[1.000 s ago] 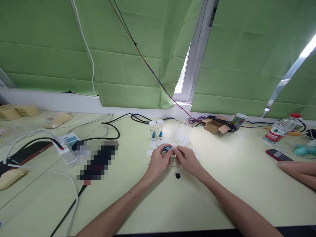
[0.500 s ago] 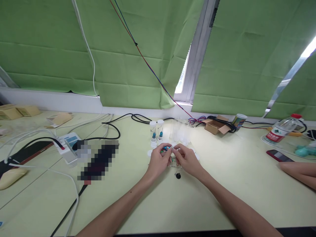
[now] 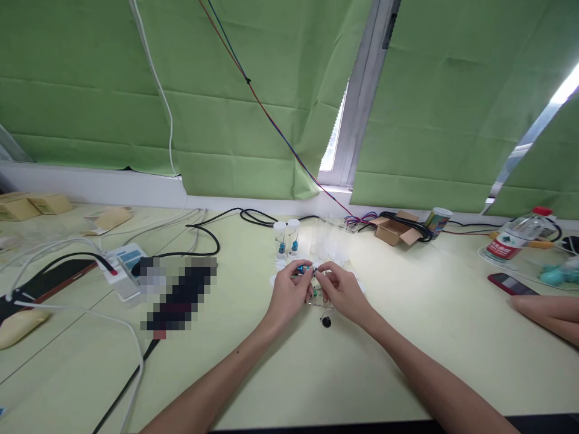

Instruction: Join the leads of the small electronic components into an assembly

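Held together above the pale green counter (image 3: 407,337): left hand (image 3: 289,294) and right hand (image 3: 344,292), fingertips pinched on a small blue-and-green part (image 3: 304,270) between them. Just beyond, two capped vials (image 3: 286,239); near the right wrist, a small black piece (image 3: 326,321).

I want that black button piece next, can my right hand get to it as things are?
Probably yes. The black piece lies bare on the table just beside the right hand, with nothing over it. But that hand and the left hand both pinch a small blue part, so it isn't free.
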The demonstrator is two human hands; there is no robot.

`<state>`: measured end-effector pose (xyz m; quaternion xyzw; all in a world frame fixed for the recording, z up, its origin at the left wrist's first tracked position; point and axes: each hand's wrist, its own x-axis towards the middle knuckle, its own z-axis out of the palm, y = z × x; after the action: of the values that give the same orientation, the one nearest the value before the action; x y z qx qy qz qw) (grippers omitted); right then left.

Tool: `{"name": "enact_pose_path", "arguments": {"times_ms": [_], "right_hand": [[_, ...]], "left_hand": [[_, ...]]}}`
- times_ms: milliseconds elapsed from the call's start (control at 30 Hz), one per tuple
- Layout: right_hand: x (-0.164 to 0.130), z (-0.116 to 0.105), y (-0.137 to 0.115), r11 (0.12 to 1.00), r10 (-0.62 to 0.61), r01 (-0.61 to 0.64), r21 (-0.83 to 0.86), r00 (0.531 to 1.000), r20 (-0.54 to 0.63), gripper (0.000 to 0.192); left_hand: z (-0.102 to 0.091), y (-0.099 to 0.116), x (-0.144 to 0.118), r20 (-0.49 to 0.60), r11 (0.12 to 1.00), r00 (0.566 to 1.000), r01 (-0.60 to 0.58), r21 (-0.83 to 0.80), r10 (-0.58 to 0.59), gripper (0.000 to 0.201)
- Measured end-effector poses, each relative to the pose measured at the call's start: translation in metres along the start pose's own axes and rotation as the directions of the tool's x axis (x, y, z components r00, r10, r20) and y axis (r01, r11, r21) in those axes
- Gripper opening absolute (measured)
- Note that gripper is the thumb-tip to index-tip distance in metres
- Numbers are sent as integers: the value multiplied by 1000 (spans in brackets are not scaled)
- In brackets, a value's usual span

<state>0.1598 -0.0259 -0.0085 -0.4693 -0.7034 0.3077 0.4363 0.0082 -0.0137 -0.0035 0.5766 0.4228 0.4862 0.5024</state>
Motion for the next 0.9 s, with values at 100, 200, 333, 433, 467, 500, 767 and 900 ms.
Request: {"name": "enact_pose_path", "arguments": {"times_ms": [100, 200, 333, 433, 467, 500, 767, 900], "right_hand": [[0, 0, 0, 1000, 2, -2, 18, 1000, 11, 27], [-1, 0, 1, 1000, 5, -5, -4, 1000, 17, 29], [0, 0, 1, 999, 9, -9, -39, 1000, 18, 33], [0, -1, 1, 997, 8, -7, -72, 1000, 8, 37], [1, -1, 1, 997, 5, -4, -83, 1000, 4, 39], [1, -1, 1, 996, 1, -1, -94, 1000, -1, 41], [0, 0, 1, 999, 12, -12, -30, 1000, 12, 33], [0, 0, 0, 1000, 6, -5, -22, 1000, 27, 31]], "left_hand": [[0, 0, 0, 1, 1000, 1000, -3, 2, 3, 34], [1, -1, -1, 13, 1000, 1000, 1, -2, -1, 35], [1, -1, -1, 29, 1000, 1000, 7, -1, -7, 34], [1, -1, -1, 44, 1000, 999, 8, 9, -8, 34], [1, -1, -1, 49, 1000, 999, 8, 11, -9, 35], [1, -1, -1, 53, 1000, 999, 8, 12, -8, 35], [1, -2, -1, 21, 1000, 1000, 17, 2, -17, 36], [1, -2, -1, 20, 1000, 1000, 11, 12, -11, 33]]}}
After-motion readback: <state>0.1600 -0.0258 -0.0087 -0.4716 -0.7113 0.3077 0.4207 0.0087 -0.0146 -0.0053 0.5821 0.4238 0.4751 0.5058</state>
